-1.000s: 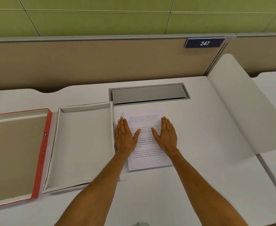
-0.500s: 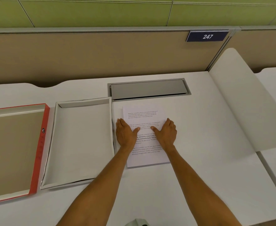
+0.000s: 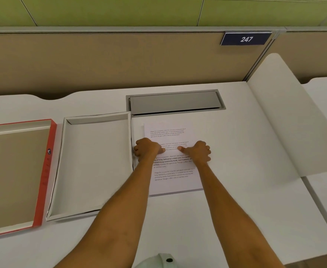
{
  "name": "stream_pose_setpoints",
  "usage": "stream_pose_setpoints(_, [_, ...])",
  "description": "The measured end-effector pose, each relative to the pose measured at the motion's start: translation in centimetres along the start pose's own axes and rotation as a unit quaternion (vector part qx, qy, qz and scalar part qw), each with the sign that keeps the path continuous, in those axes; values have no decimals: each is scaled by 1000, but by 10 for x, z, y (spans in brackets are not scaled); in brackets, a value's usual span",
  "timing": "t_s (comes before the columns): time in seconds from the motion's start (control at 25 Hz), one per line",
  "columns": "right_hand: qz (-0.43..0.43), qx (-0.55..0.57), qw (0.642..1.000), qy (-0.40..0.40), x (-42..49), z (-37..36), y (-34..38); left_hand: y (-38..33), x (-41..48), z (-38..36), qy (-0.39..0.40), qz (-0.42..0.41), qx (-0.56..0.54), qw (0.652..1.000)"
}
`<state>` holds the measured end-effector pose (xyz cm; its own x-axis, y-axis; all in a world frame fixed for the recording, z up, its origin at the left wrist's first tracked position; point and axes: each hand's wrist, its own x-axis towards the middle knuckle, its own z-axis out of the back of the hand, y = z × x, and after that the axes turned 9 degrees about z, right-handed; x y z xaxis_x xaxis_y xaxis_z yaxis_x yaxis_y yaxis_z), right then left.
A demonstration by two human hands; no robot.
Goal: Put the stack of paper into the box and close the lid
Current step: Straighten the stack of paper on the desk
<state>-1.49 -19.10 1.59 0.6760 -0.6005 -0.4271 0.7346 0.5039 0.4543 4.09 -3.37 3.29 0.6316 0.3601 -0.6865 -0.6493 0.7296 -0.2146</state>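
Note:
A stack of printed white paper (image 3: 173,176) lies flat on the white desk, just right of the open white box (image 3: 93,163). The box's lid (image 3: 46,171), red on the outside and brown inside, rests upside down at the far left. My left hand (image 3: 148,148) grips the stack's left edge, fingers curled over the side and thumb on top. My right hand (image 3: 198,151) grips the right edge the same way. The fingertips of both hands are hidden under the paper's edges.
A grey cable hatch (image 3: 175,102) is set into the desk behind the paper. A curved white divider (image 3: 286,120) rises along the right side. A beige partition (image 3: 100,62) with a "247" sign (image 3: 245,38) closes the back.
Both hands lay flat on top of the paper a second ago. They have spread apart to its left and right edges and the fingers have curled around the sides.

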Motion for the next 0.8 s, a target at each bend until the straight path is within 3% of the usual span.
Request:
stream_pose_setpoints(0.4, [10,12,1000,26,2,7,7,11,9,7,89,-16,-116,989])
stream_pose_setpoints(0.68, [61,104,993,4,-4,2,6,9,-3,-4,6,-9,-76,997])
stream_pose_setpoints(0.8, [76,117,990,-11,-7,0,3,5,-3,-7,26,-1,-122,992])
